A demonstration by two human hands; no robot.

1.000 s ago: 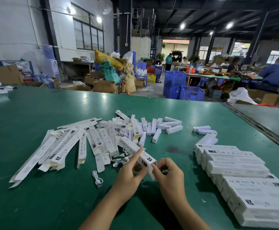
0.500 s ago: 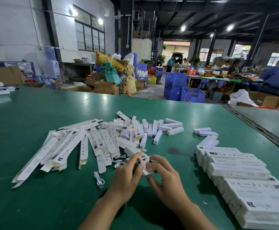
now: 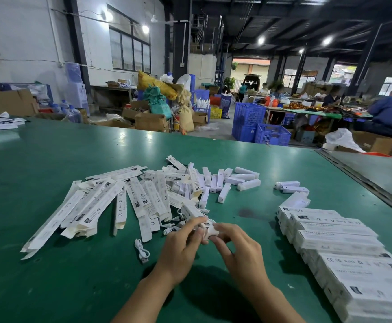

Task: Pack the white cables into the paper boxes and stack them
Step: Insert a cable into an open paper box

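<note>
So, your left hand [image 3: 181,250] and right hand [image 3: 239,252] both pinch the box [image 3: 210,230] at 12 o'clock, closing its end flap I think, view's blocked. Press it flush, then onto the stack [image 3: 334,238] at 3 o'clock.

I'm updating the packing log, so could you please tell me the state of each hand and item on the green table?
paper box: gripped by both hands, partly hidden.
left hand: holds paper box.
right hand: pinches paper box end.
flat cartons: unfolded, heaped.
loose cable: bundled, unpacked, on green table.
packed boxes: closed, stacked.
</note>
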